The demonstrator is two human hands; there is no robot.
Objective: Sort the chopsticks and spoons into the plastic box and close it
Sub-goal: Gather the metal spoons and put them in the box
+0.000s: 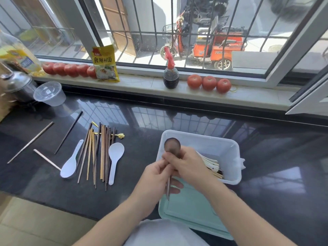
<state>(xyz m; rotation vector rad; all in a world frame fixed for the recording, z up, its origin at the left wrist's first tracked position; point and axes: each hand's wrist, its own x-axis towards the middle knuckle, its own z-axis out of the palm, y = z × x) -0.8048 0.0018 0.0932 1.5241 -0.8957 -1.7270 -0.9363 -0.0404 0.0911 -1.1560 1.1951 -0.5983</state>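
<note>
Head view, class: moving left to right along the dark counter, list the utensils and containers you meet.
Lone thin chopstick → left white spoon → chopstick pile → right white spoon → dark wooden spoon held by both hands → plastic box.

Bright daylight is coming in thru the window [177, 32], glaring off the glossy dark worktop [195, 119] w/ bar reflections. Wide-angle lens is bending edges; hands are blurring slightly.

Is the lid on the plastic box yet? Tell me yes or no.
No. The plastic box stands open with spoons inside, and the green lid lies flat on the counter in front of it.
</note>
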